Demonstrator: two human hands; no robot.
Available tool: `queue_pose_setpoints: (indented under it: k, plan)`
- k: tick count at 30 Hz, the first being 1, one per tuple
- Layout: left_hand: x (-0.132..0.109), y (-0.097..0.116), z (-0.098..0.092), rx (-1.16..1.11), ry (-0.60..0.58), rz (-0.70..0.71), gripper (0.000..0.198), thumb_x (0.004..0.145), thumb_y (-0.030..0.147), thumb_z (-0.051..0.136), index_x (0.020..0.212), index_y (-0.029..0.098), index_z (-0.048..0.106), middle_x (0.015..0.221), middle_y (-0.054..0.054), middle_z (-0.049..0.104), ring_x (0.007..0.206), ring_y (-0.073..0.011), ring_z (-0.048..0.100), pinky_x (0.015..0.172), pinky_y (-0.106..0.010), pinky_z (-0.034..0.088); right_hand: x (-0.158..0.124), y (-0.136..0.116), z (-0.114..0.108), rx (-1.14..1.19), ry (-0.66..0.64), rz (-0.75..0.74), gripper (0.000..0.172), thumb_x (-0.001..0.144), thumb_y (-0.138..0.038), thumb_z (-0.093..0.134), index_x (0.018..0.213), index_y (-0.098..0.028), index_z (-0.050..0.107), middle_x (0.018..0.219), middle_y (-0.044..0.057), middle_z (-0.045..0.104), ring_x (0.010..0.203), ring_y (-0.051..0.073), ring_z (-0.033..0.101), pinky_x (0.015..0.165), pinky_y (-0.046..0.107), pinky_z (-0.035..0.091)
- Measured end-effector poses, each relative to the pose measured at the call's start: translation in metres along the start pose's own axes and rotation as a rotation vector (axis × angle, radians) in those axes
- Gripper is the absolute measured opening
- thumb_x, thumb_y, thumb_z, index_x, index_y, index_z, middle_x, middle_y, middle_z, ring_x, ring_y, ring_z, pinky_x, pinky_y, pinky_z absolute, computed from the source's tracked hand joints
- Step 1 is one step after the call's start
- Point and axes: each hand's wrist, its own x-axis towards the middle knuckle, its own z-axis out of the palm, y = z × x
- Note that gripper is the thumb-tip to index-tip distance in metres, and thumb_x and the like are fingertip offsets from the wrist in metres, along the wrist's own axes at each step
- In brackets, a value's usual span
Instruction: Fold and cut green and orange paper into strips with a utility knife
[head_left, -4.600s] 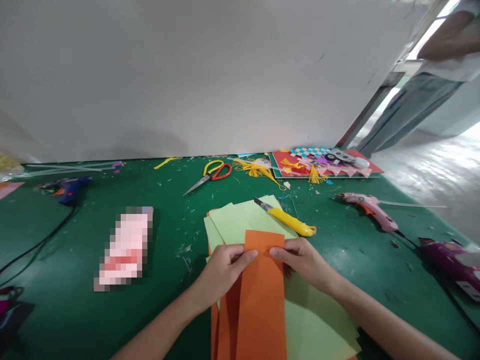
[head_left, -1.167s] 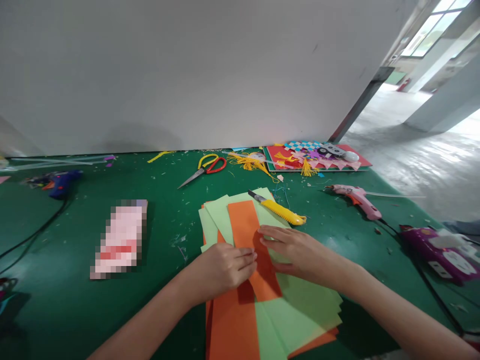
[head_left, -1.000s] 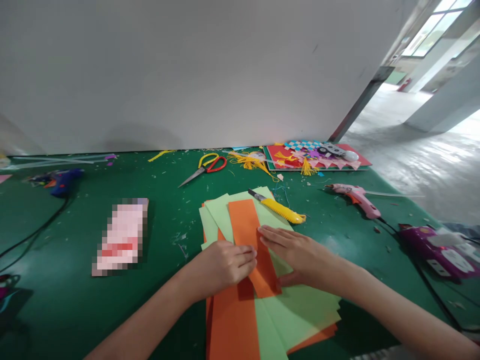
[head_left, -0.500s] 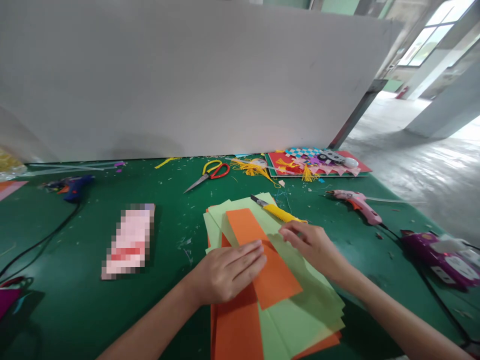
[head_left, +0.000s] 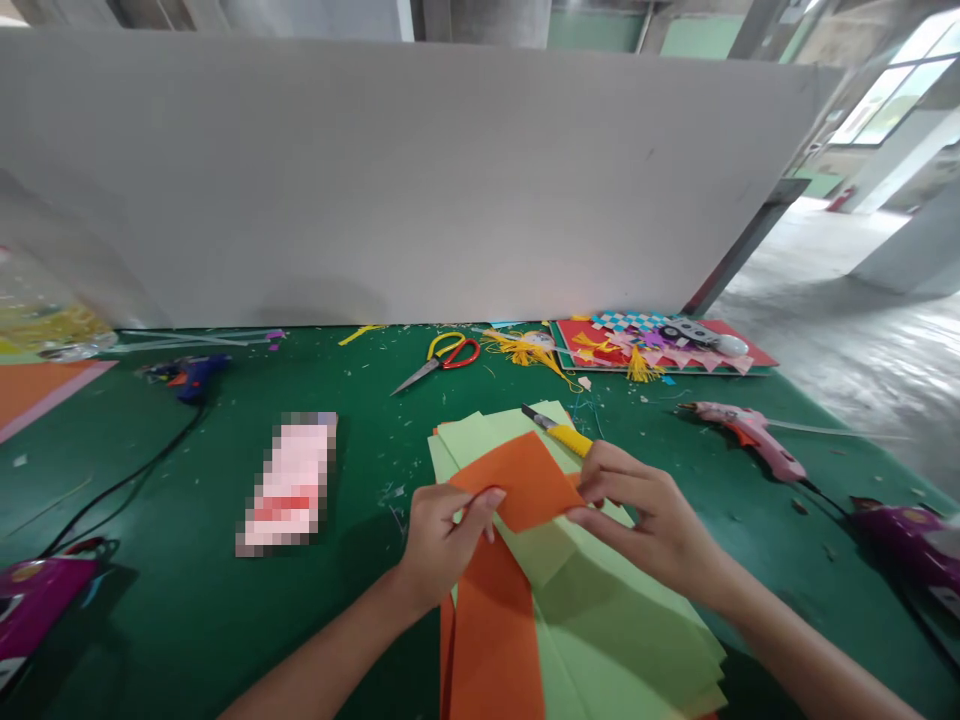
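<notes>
An orange paper strip (head_left: 525, 480) is held up between both hands, bent over on itself. My left hand (head_left: 450, 535) pinches its left edge between thumb and fingers. At the strip's right end, my right hand (head_left: 645, 510) grips it with thumb and fingertips. Beneath lies a stack of light green paper sheets (head_left: 622, 620), with a longer orange strip (head_left: 495, 650) on its left side. A yellow utility knife (head_left: 566, 435) rests on the far part of the stack, its handle partly hidden behind my right hand.
Red-and-yellow-handled scissors (head_left: 442, 360) lie beyond the stack. A pink glue gun (head_left: 754, 435) is at the right, a blue glue gun (head_left: 196, 375) at the left. Trimmings and tassels (head_left: 643, 365) lie on a red board (head_left: 761, 357) near the white panel (head_left: 420, 190).
The orange strip lay flat under my left hand and is now lifted and bent. My right hand has moved from beside the strip to take hold of its end. The view has shifted slightly.
</notes>
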Motion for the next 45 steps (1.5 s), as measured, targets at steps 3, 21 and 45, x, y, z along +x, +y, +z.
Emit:
queue_pose_setpoints:
  k: [3,21,45]
  plan:
    - [-0.002,0.006,0.001,-0.052,-0.028,-0.055,0.055,0.093,0.03,0.047,0.039,0.018,0.045,0.033,0.005,0.04,0.032,-0.006,0.041,0.039,-0.02,0.031,-0.003,-0.006,-0.002,0.136,-0.057,0.172,0.031,0.087,-0.038,0.057,0.062,-0.021,0.052,0.061,0.0,0.048,0.056,0.014,0.043,0.051,0.027,0.035]
    - [-0.001,-0.001,0.009,-0.211,-0.491,-0.237,0.045,0.091,0.031,0.044,0.055,0.019,0.019,0.053,0.007,0.016,0.048,-0.0073,0.017,0.045,-0.024,0.014,-0.009,0.017,0.017,0.633,-0.172,0.517,0.025,0.084,-0.045,0.059,0.082,-0.02,0.06,0.078,0.001,0.054,0.069,0.014,0.049,0.063,0.026,0.041]
    - [-0.004,-0.006,0.017,-0.191,-0.549,-0.332,0.044,0.093,0.037,0.041,0.056,0.019,0.024,0.052,0.007,0.02,0.047,-0.0073,0.021,0.045,-0.024,0.015,-0.016,0.021,0.033,0.502,-0.113,0.63,0.035,0.081,-0.045,0.06,0.062,-0.017,0.052,0.057,-0.005,0.036,0.055,0.01,0.033,0.05,0.024,0.027]
